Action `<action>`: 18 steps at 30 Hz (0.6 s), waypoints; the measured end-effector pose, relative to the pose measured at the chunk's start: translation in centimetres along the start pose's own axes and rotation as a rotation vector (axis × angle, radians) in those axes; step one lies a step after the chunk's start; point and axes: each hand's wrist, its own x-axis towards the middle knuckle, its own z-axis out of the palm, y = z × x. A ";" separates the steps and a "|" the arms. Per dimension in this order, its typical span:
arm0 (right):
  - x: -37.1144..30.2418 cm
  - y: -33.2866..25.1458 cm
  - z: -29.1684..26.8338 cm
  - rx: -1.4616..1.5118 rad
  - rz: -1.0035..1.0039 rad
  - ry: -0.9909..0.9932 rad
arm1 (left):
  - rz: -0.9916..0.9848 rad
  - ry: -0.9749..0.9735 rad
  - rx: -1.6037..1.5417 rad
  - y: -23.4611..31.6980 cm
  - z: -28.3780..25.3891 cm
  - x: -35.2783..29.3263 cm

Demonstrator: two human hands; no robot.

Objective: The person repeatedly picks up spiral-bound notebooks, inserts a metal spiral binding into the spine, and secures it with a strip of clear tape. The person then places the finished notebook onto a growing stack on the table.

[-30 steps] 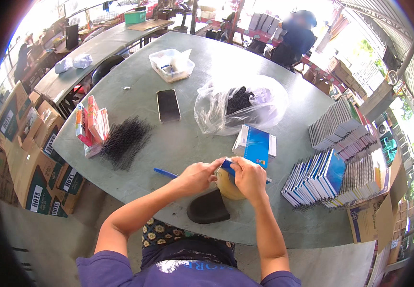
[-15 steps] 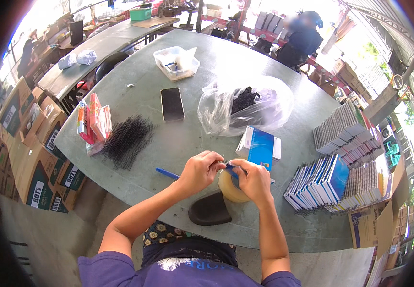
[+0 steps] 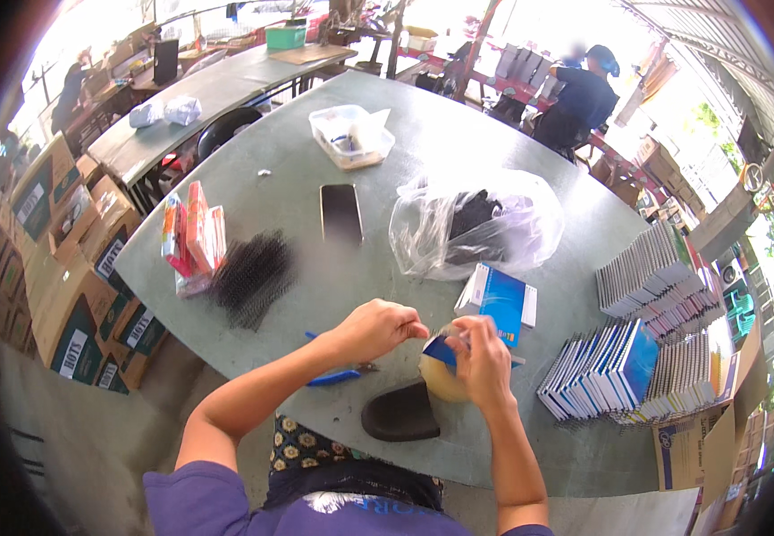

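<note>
A blue-covered notebook (image 3: 441, 351) rests over a round, pale-yellow roll (image 3: 439, 380) near the front of the table. My right hand (image 3: 485, 362) is closed on its edge, with the fingertips smeared by motion. Just left of it, my left hand (image 3: 378, 329) is raised with thumb and fingers pressed together; what they pinch, if anything, is too small to make out. Below the roll lies a dark, rounded pad (image 3: 402, 413). Blue-handled pliers (image 3: 333, 378) lie partly under my left forearm. Behind my right hand sits a small stack of blue notebooks (image 3: 503, 299).
Black spiral coils (image 3: 255, 279) lie at left beside red packets (image 3: 197, 234). Farther back are a phone (image 3: 341, 214), a plastic tub (image 3: 351, 156) and a clear bag (image 3: 530, 223) with black contents. Spiral-bound notebooks (image 3: 597, 371) stand in rows at right. A person (image 3: 579, 103) sits beyond.
My left hand has come away from the notebook, to its left. My right hand stays at the notebook, its fingers moving. The whole view has shifted a little, and more of the pliers shows.
</note>
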 end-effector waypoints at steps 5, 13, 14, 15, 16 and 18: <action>0.0 -0.6 -0.3 -0.058 0.019 -0.011 | 0.179 0.306 -0.105 -3.3 -1.5 4.2; 0.3 -1.7 -0.5 -0.088 -0.018 -0.108 | -0.670 0.369 0.787 -15.7 -4.5 10.9; 0.4 -1.7 -0.7 -0.063 -0.006 -0.094 | -0.650 0.381 0.757 -15.6 -4.8 11.1; 0.3 -1.4 -0.8 -0.011 -0.003 -0.080 | -0.631 0.393 0.727 -15.5 -5.2 11.2; 0.0 -0.9 -0.9 0.040 -0.001 -0.065 | -0.614 0.407 0.697 -15.4 -5.5 11.1; 0.0 -0.6 -1.0 0.145 0.003 -0.052 | -0.539 0.673 0.730 -17.0 -7.7 10.0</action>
